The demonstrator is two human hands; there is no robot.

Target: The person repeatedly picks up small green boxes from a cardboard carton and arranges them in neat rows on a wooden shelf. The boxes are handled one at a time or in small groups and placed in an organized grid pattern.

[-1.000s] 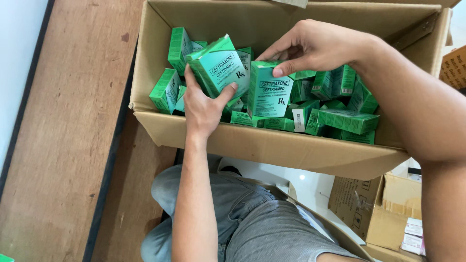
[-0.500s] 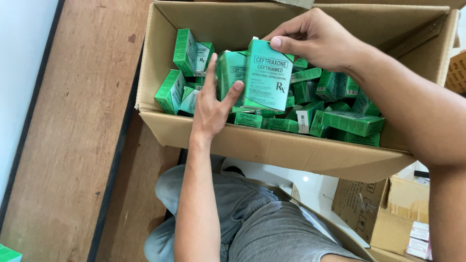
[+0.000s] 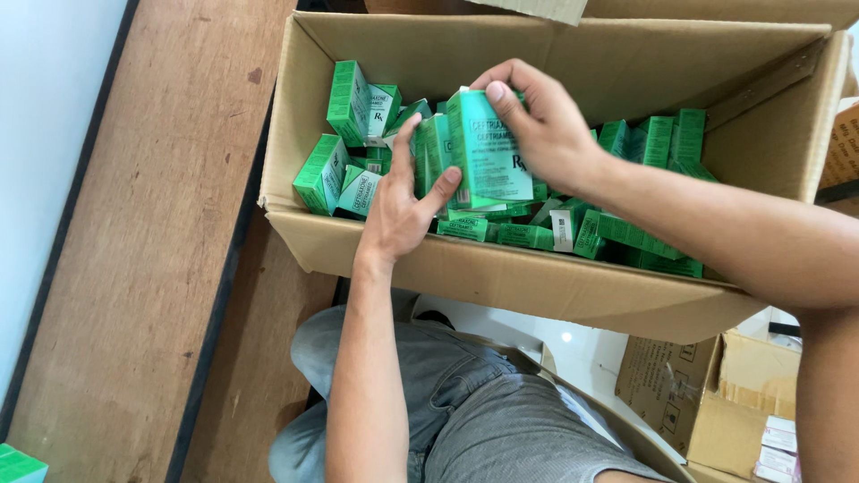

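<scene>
Pinching green carton [image 3: 492, 156] upright, right hand [image 3: 546, 134] fingers closed atop; left hand [image 3: 398, 210] fingers spread, bracing side.

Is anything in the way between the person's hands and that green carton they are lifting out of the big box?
Nothing visible. The right hand already grips the upright green carton at its top, and the left hand presses against its lower side. Other green cartons lie loose around it in the cardboard box, none between hands and carton.
</scene>
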